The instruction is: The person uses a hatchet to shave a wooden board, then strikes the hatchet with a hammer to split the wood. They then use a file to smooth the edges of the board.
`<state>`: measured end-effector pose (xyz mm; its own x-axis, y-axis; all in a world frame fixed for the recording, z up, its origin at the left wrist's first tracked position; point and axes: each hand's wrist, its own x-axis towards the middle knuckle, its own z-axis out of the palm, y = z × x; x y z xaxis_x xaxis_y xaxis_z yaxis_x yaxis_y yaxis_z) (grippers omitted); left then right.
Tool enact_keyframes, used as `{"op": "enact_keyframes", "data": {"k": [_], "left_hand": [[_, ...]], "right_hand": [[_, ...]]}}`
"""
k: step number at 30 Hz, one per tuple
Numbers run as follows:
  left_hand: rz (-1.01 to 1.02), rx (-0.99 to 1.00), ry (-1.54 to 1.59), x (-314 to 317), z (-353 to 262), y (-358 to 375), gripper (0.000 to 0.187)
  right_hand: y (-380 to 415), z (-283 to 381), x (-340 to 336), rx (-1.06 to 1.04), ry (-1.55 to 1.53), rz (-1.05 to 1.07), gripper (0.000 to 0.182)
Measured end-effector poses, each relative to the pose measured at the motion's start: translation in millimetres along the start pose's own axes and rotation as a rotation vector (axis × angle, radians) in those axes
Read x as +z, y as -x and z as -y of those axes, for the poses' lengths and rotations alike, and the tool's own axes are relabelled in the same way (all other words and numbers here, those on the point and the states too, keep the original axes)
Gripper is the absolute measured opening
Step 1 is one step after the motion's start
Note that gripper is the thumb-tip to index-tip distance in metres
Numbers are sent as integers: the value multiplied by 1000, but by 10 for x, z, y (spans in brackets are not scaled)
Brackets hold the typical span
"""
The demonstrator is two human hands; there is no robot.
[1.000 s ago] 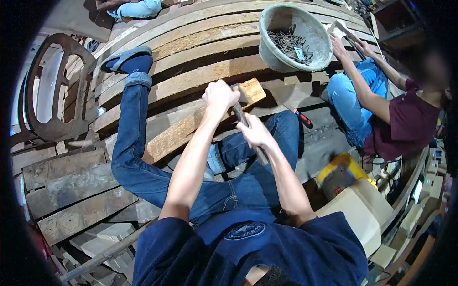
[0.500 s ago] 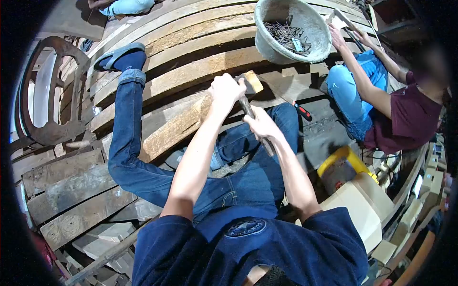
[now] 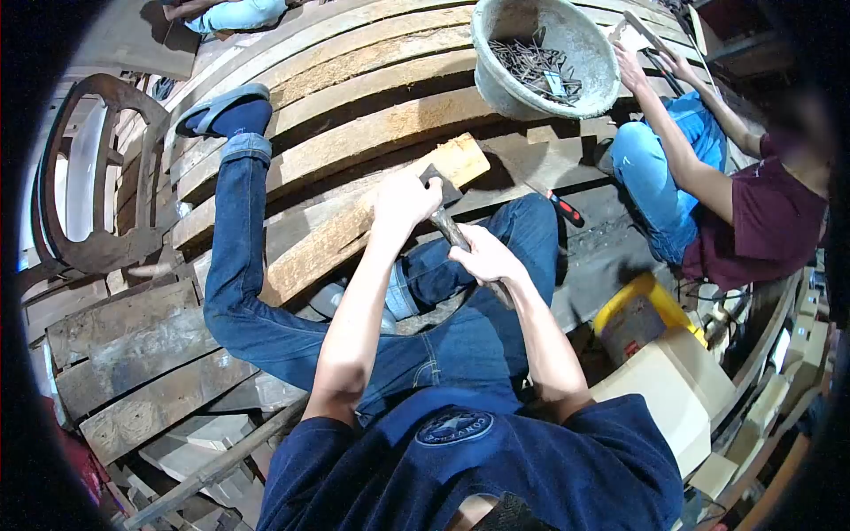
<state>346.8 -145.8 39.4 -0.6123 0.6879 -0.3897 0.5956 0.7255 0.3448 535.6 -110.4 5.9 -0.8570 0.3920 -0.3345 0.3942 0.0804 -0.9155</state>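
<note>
A wooden-handled tool (image 3: 452, 232) with a flat, dark metal head (image 3: 443, 183) lies across a rough timber piece (image 3: 359, 217). My left hand (image 3: 407, 202) is closed round the tool close to its head, right over the timber. Lower down, my right hand (image 3: 486, 254) grips the handle, whose end sticks out below it above my thigh. The timber slants between my legs, its pale, freshly cut end (image 3: 462, 159) showing past the metal head. Part of the head is hidden by my left fingers.
A grey bucket (image 3: 500, 88) holding nails stands ahead on the slatted planks (image 3: 354, 88). A red-and-black handled tool (image 3: 565, 209) lies right of my knee. At the right sits a person (image 3: 753, 212), hands on another piece. Nearby are a yellow container (image 3: 651, 296), cardboard (image 3: 660, 389) and a chair frame (image 3: 115, 243).
Both hands and the tool have shifted back toward my body along the timber. More of the timber's pale end now shows beyond the metal head.
</note>
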Motion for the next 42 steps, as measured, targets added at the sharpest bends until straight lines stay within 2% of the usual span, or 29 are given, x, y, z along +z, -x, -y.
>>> {"op": "enact_keyframes", "data": {"k": [5,6,9,10,12,13,15,19,20,21,23,24,27,28,29,31,32,34,37,38,39,41,42], "left_hand": [[-167,-3,-79,191,26,118,60],[-252,73,-46,203,24,113,61],[-68,21,-19,148,-59,-17,64],[-132,-1,-59,164,-109,-51,65],[-91,0,-38,124,-275,-182,65],[-70,1,-45,99,-352,-233,64],[-59,25,-42,48,-492,-287,64],[-11,23,-84,-23,-495,-263,58],[-13,4,-101,-35,-463,-196,55],[-24,-4,-124,-19,-402,-142,57],[-31,-18,-89,45,-264,-118,59],[-3,-41,-67,58,-255,-125,60],[-61,45,-57,69,-334,-224,66],[-101,47,-85,63,-431,-260,64],[-4,15,-54,15,-551,-351,62],[7,51,-58,-19,-747,-467,62],[29,57,-78,-38,-828,-526,58],[78,69,-117,-65,-956,-588,51],[22,94,-87,-110,-837,-434,53],[-65,100,-77,-119,-742,-325,55],[-1,62,-33,-235,-683,-201,57],[5,19,12,-224,-412,-136,57],[-10,20,51,-176,-229,-127,58]], "right_hand": [[-49,-66,-57,53,-10,93,20],[-62,-28,-77,65,-9,104,20],[-81,53,-200,134,-69,135,17],[-115,2,-228,153,-64,119,17],[-170,-127,-286,172,-128,81,18],[-201,-115,-379,165,-34,69,19],[-193,-35,-448,178,-124,4,20],[-194,-19,-370,137,29,-17,19],[-125,38,-326,243,-73,11,20],[-64,133,-263,238,-209,34,21],[-100,-37,-143,126,-48,4,19],[-102,0,-135,83,-90,13,18],[-67,179,-282,243,-178,16,19],[-145,80,-325,163,-143,-12,20],[-187,6,-425,240,-73,-30,19],[-230,-37,-596,243,-175,-58,17],[-354,-308,-631,110,-115,-112,17],[-290,-247,-681,114,-93,-132,17],[-109,25,-607,131,-71,-157,15],[-49,161,-561,152,-14,-134,15],[-8,152,-455,69,1,-155,21],[21,166,-245,-82,243,-246,27],[124,379,-158,-13,219,-231,32]]}}
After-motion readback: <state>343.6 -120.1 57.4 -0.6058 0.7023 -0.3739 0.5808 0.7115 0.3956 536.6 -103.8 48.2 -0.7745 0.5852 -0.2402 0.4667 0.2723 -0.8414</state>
